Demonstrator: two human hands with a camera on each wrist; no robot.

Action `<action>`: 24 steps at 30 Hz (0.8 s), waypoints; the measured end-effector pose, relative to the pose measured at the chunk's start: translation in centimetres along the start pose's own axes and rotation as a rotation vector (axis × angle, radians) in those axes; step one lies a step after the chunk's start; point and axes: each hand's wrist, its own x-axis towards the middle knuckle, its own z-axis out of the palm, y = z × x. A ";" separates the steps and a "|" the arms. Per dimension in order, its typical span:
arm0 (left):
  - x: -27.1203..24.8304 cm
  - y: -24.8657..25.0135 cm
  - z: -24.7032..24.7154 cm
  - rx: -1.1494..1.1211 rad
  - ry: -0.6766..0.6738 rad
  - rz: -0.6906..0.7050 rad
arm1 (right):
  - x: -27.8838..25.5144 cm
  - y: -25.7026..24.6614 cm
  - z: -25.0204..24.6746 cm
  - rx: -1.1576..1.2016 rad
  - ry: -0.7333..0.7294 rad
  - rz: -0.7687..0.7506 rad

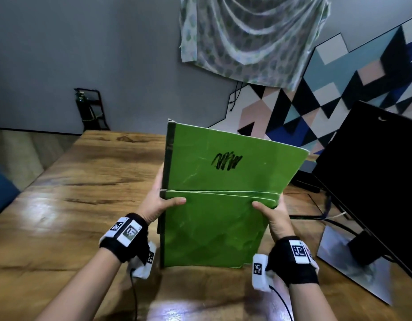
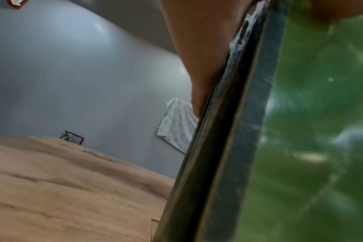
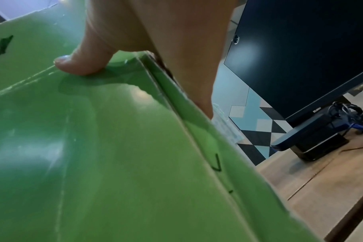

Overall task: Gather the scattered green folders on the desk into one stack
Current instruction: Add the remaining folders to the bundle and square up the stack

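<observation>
Green folders [image 1: 212, 230] stand upright on their bottom edges on the wooden desk [image 1: 84, 193], gathered in a bundle. The rear folder [image 1: 235, 163], with a black scribble, rises higher than the front ones. My left hand [image 1: 161, 205] grips the dark spine side, thumb on the front cover and fingers behind. My right hand [image 1: 272, 214] grips the opposite edge the same way. In the left wrist view the dark spine [image 2: 228, 131] and green cover [image 2: 321, 131] fill the right side. In the right wrist view my thumb [image 3: 79, 63] presses on the green cover [image 3: 93, 147].
A black monitor [image 1: 374, 181] on a metal stand [image 1: 353, 258] stands at the right with cables beside it. A patterned cloth [image 1: 251, 38] hangs on the grey wall behind. The desk's left edge runs diagonally, with bare wood to the left of the folders.
</observation>
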 end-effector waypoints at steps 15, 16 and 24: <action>-0.2 -3.9 0.0 0.067 -0.034 -0.143 | -1.5 -2.3 1.0 -0.120 0.312 -0.205; -0.1 -3.8 0.0 0.061 -0.036 -0.137 | -1.2 -3.8 1.6 -0.171 0.334 -0.316; -0.1 -4.6 0.0 -0.063 -0.024 -0.221 | 0.2 -6.6 5.4 -1.098 0.343 -0.800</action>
